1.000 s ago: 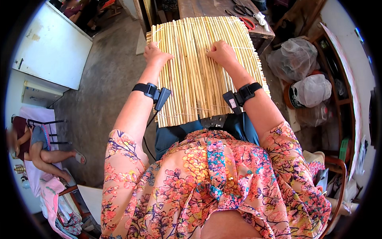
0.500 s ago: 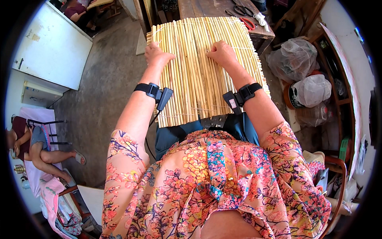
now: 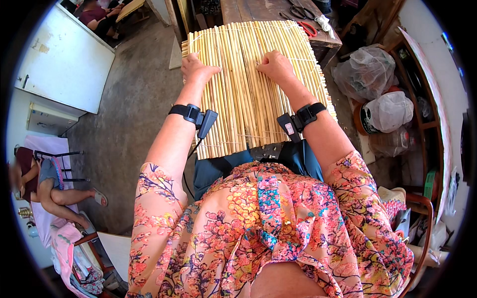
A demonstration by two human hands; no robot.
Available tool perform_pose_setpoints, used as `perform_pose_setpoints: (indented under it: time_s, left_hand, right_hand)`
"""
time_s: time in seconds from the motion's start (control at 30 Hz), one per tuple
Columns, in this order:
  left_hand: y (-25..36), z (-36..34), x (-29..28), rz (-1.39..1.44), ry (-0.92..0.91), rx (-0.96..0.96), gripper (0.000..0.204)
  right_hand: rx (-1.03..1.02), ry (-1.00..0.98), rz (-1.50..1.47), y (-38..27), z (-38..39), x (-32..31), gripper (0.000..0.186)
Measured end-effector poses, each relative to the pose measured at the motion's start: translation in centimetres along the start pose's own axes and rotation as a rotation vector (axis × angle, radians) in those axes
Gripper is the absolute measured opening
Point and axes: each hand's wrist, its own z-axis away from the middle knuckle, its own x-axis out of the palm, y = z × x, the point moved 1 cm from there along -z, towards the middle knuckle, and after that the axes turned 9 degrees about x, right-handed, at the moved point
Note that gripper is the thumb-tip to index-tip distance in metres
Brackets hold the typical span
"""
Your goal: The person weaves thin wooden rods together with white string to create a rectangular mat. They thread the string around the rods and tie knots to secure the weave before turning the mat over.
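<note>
A pale mat of thin sticks [image 3: 238, 114], tied with string, lies over my knees and against a dark wooden table [image 3: 238, 10] ahead. My left hand [image 3: 198, 72] grips the mat near its upper left edge, thumb stretched inward across the sticks and fingers bent at the edge. My right hand [image 3: 276, 67] is closed on the mat right of its middle, fingertips tucked down against the sticks. Each wrist wears a black strap with a small device. Black scissors [image 3: 304, 12], red-handled scissors [image 3: 309, 31] and a white bundle of cord [image 3: 325, 27] lie on the table.
A seated person [image 3: 30, 179] is at left beside a white door [image 3: 64, 57]; another person [image 3: 92, 17] sits farther back. Plastic bags [image 3: 362, 74], a bucket [image 3: 365, 119] and a wooden shelf [image 3: 430, 139] stand at right. A chair arm [image 3: 425, 203] is beside me.
My left hand has crept slightly to the right on the mat. My right hand stays almost in place. The far seated person's pose has shifted a little.
</note>
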Motion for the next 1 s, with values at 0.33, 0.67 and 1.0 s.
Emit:
perform_pose_setpoints:
  time_s: [0.33,0.67,1.0]
  left_hand:
    - [0.5,-0.2,0.1,-0.009,-0.036,-0.026,0.090]
    - [0.9,0.0,0.6,-0.054,-0.023,-0.047,0.091]
    - [1.3,0.0,0.3,-0.038,-0.057,-0.047,0.091]
  right_hand:
    - [-0.022,0.023,0.011,0.0,0.0,0.0,0.018]
    - [-0.018,0.016,0.009,-0.1,0.1,0.0,0.018]
    - [0.001,-0.005,0.019,-0.1,0.0,0.0,0.018]
